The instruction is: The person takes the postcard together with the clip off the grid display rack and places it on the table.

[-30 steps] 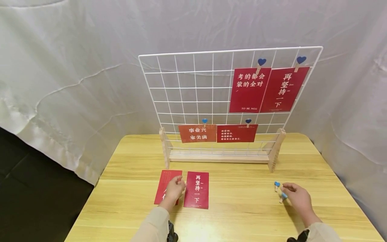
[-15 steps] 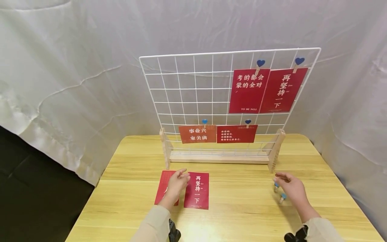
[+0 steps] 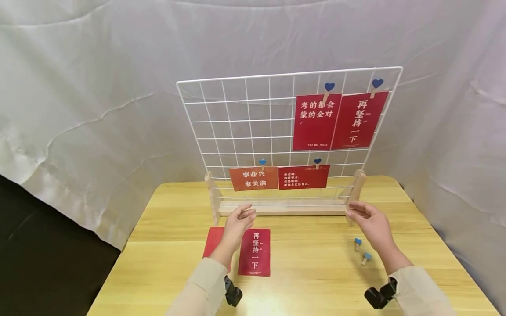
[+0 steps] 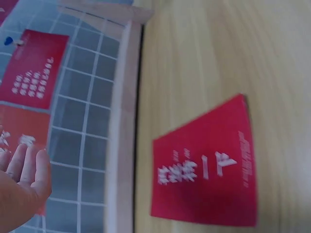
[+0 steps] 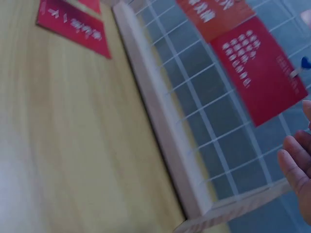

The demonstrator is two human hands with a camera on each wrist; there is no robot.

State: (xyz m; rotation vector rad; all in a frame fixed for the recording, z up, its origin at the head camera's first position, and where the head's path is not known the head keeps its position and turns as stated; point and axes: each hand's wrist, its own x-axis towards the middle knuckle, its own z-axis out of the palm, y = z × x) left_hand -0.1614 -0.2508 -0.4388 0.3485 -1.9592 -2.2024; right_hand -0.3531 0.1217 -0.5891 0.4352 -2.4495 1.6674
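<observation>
My left hand (image 3: 238,224) is raised in front of the white wire grid rack (image 3: 237,118), fingers loosely bent and holding nothing. Below it in the head view, a red card (image 3: 214,237) is partly covered by my forearm. Another red card with white characters (image 3: 254,254) lies just to its right. On the other side, my right hand (image 3: 371,219) is up before the rack's right foot, relaxed and without anything in it. Two small wooden clips with light blue hearts, an upper clip (image 3: 357,244) and a lower clip (image 3: 366,258), lie on the table under it.
Dark blue heart clips hold two tall red cards, a left one (image 3: 314,127) and a right one (image 3: 357,125), at the grid's upper right. Lower down hang an orange card (image 3: 253,179) and a wide red card (image 3: 303,177). Pale curtains (image 3: 99,109) surround the wooden table (image 3: 308,250).
Both hands have lifted away from the table toward the rack, the left from over the loose cards, the right from beside the two clips. The head view has shifted slightly.
</observation>
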